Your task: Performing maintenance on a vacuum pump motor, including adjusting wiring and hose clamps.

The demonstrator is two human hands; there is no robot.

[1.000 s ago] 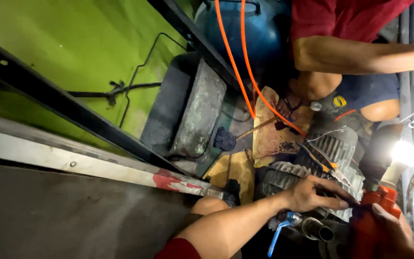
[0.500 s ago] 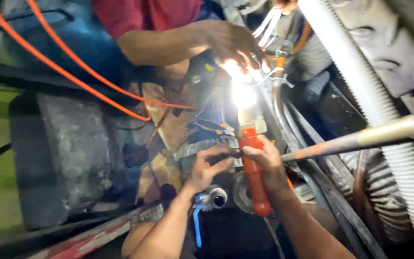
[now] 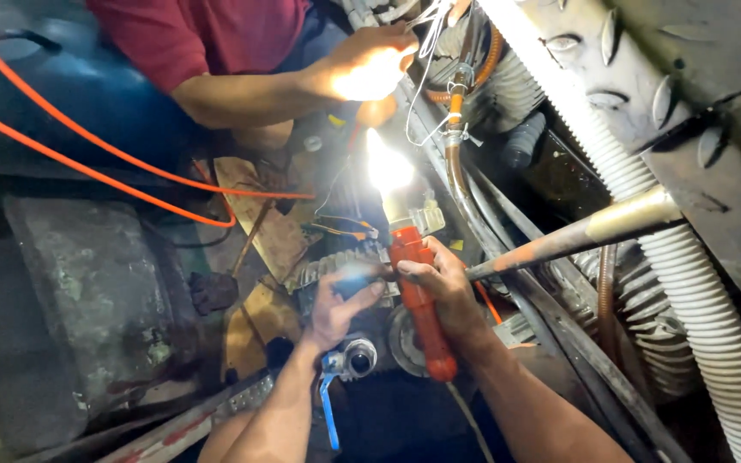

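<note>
Far left: grey weathered block (image 3: pixel 87 300), with two orange cables (image 3: pixel 87 167) running across above it toward the co-worker in a red shirt (image 3: pixel 216 39), whose lit hand (image 3: pixel 370 69) is at the far hoses. Near centre: blue-handled valve (image 3: pixel 336 377); just above it the left hand (image 3: pixel 340 304), fingers half curled and resting on the ribbed motor housing (image 3: pixel 336 266), holding nothing that shows. Right of centre: right hand (image 3: pixel 448 291) wrapped firmly around the orange flashlight (image 3: pixel 420 300), lamp end pointing far and glaring; a rusty metal rod (image 3: pixel 576 236) crosses just beside it, and a white corrugated hose (image 3: pixel 688 291) runs down the right.
</note>
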